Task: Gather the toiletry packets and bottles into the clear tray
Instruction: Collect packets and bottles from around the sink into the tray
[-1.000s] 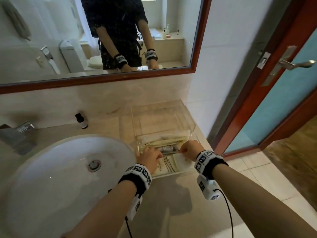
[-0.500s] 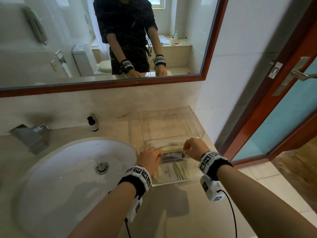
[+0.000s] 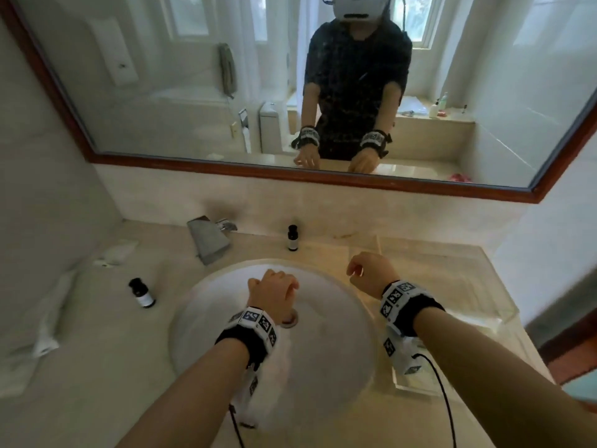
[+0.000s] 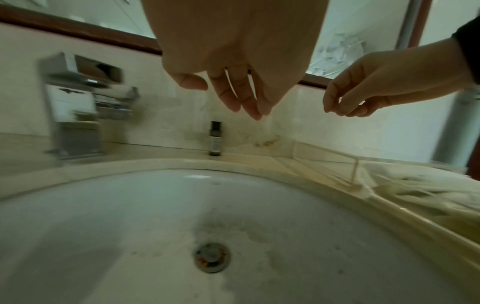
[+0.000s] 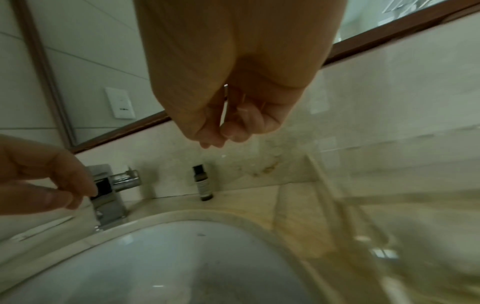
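My left hand (image 3: 284,283) hovers over the white sink basin (image 3: 326,357); in the left wrist view (image 4: 231,98) its fingers hang relaxed and hold nothing. My right hand (image 3: 355,274) is above the counter between the basin and the clear tray (image 3: 502,313), fingers loosely curled and empty (image 5: 221,133). The tray stands at the right with pale packets (image 4: 415,191) in it. One small dark bottle (image 3: 292,238) stands upright against the back wall, beyond both hands. A second dark bottle (image 3: 142,293) stands left of the basin. White packets (image 3: 113,253) lie on the left counter.
A chrome faucet (image 3: 210,238) stands behind the basin on the left. A wood-framed mirror (image 3: 226,92) runs above the backsplash. A white wall closes the right side behind the tray. More white wrappers (image 3: 48,321) lie along the left wall.
Both hands let go of the packets in the tray and moved left, the left one out over the basin. The head view swung left, showing the left counter.
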Motion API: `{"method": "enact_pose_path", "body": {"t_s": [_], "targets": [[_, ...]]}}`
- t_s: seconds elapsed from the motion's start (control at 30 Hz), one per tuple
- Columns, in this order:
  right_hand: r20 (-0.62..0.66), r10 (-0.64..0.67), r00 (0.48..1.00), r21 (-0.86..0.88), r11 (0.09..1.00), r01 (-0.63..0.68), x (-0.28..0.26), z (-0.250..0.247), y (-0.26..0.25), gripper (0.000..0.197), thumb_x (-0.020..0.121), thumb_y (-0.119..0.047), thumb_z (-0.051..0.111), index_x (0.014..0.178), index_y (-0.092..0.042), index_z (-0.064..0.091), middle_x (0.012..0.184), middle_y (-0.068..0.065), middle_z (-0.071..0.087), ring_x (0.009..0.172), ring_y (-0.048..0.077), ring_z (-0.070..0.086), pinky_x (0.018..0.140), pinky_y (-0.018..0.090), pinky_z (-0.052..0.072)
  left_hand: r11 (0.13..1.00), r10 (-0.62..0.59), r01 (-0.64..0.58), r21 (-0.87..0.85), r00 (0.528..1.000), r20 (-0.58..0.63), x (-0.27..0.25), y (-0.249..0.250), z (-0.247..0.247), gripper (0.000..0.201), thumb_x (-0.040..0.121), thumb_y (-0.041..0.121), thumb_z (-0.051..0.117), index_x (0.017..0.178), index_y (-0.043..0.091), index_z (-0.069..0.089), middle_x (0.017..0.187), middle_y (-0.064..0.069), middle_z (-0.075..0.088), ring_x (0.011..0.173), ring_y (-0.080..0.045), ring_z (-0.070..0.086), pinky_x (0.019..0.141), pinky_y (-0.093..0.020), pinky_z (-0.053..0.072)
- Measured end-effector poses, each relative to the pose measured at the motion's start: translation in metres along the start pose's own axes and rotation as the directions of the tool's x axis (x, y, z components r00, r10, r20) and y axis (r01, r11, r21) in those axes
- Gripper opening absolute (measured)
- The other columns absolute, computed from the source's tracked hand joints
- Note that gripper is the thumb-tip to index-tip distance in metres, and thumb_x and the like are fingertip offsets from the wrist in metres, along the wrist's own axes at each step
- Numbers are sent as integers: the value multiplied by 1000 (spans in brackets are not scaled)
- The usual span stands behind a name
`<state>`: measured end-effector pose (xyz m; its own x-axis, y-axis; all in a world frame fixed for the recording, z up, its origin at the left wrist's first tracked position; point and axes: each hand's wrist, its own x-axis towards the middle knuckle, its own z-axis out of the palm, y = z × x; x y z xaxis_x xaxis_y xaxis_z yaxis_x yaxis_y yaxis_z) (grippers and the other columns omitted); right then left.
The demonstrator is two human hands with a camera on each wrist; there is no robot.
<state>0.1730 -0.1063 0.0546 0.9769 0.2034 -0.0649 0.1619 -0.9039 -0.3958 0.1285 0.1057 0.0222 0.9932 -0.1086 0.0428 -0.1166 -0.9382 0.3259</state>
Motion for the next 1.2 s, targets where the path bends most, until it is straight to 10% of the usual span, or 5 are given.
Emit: {"method": "enact_pose_path", "body": {"t_s": [0.57, 0.87, 1.2], "targets": [[61, -1, 998, -167, 986, 11, 111, 82, -182, 19, 91, -16, 47, 101, -13, 63, 102, 10, 66, 88, 27, 63, 73, 34, 51, 922, -324, 356, 154, 925, -199, -39, -229, -87, 32, 87, 27, 51, 119, 29, 52, 132, 5, 46, 127, -18, 36, 97, -39, 30], [-51, 266, 963, -207, 940, -270, 163, 84, -162, 35, 89, -14, 55, 122, -9, 46, 130, 15, 36, 78, 33, 52, 71, 36, 47, 873, -461, 458, 166, 887, -24, -24, -278, -82, 46, 86, 45, 56, 124, 21, 46, 133, -5, 37, 113, -25, 52, 89, -39, 50], [-47, 420, 906, 107, 904, -414, 182, 96, -131, 55, 90, -14, 57, 135, -8, 27, 125, 21, 51, 92, 37, 56, 78, 41, 43, 911, -408, 406, -77, 913, -2, -5, -270, -69, 26, 89, 25, 58, 99, 1, 58, 103, -16, 53, 91, -34, 57, 81, -39, 47]]}}
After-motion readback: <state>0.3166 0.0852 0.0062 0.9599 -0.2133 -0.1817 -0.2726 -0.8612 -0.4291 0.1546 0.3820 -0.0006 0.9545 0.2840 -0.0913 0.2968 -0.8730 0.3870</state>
